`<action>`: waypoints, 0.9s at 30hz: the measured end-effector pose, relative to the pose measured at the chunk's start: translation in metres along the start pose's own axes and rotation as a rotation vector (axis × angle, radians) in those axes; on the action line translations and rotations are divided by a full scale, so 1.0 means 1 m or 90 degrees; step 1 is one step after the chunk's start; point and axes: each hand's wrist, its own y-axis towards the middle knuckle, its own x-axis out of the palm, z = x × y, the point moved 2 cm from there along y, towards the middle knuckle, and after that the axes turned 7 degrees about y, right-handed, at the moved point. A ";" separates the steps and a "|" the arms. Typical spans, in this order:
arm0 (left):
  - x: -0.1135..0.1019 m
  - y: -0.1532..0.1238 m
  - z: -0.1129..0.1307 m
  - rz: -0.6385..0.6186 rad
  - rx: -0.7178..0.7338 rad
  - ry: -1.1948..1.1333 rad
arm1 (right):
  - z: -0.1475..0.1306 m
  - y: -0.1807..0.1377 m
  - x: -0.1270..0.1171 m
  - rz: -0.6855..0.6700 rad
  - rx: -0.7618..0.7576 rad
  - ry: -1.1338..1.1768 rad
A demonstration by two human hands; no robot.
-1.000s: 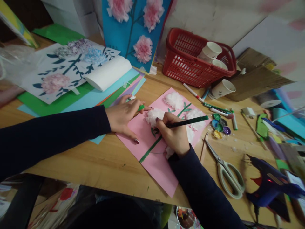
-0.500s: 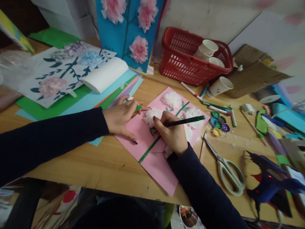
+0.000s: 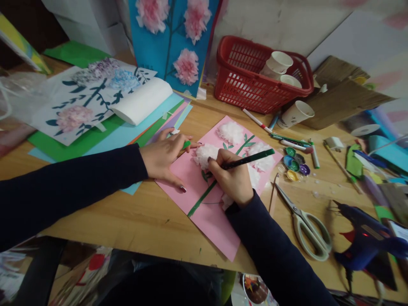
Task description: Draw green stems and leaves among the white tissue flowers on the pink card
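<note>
Head view: the right hand [image 3: 232, 180] is holding a green pen [image 3: 251, 158], likely light and stiff, its grip closed low near the tip. The left hand [image 3: 162, 158], pinching a green cap [image 3: 186, 144], is pressing the thin, floppy-looking pink card [image 3: 188, 180] flat on the desk [image 3: 143, 221].

bare table [image 3: 140, 221] lies open near me; scissors [image 3: 306, 227] and paint pots [image 3: 293, 163] crowd my right side.

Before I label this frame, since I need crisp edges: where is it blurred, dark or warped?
Head view: sharp and evenly lit in the middle, on the right hand, pen and pink card; the glue gun at the right edge smears and stretches; the table edge bows from the wide lens; below it, deep shadow.
</note>
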 end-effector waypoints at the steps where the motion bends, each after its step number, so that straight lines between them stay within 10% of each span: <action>1: 0.000 0.000 0.000 -0.001 0.004 0.001 | 0.000 0.000 0.000 -0.002 -0.003 0.000; 27: 0.001 -0.001 -0.002 -0.019 0.006 -0.013 | -0.001 -0.001 0.000 -0.016 0.001 0.006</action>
